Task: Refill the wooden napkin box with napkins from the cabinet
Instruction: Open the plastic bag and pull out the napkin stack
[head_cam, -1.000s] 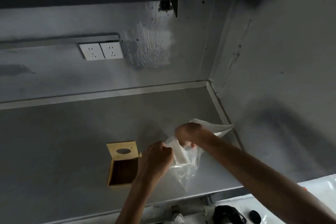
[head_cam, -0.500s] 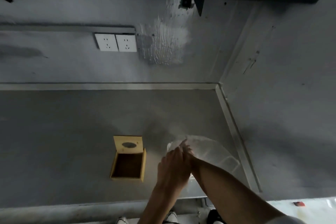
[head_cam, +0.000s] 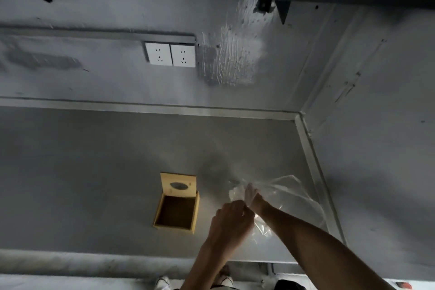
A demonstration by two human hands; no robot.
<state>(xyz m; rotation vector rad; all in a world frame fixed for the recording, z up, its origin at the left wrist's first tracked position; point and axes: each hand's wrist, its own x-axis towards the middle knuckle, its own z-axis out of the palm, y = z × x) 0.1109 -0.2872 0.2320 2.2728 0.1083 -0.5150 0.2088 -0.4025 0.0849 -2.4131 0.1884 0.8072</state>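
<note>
- Wooden napkin box (head_cam: 176,212): stands on the grey counter (head_cam: 82,172), just left of the hands. Its lid (head_cam: 178,185), with an oval dispensing slot, is tipped back against the far edge, so the cavity faces upward and is open to loading. The cavity looks dark and empty; judged from this, the refill is not yet done.
- Clear plastic bag (head_cam: 289,198): lies on the counter to the right of the box, near the raised rim by the corner wall. It appears to be the wrapper for the napkins; white material shows at its near end, but how much it holds cannot be told.
- Left hand (head_cam: 229,221): fingers curled closed, pinching the bag's mouth at its near edge, probably to brace the film while the other hand works inside.
- Right hand (head_cam: 250,195): reaches into the bag's opening, fingers partly veiled by the film; whether they close on napkins cannot be told.
- Placement logic: bag and box sit side by side, so the transfer to the open cavity would be short.
- Wall sockets (head_cam: 170,54): mounted on the back wall, well apart from the work.
</note>
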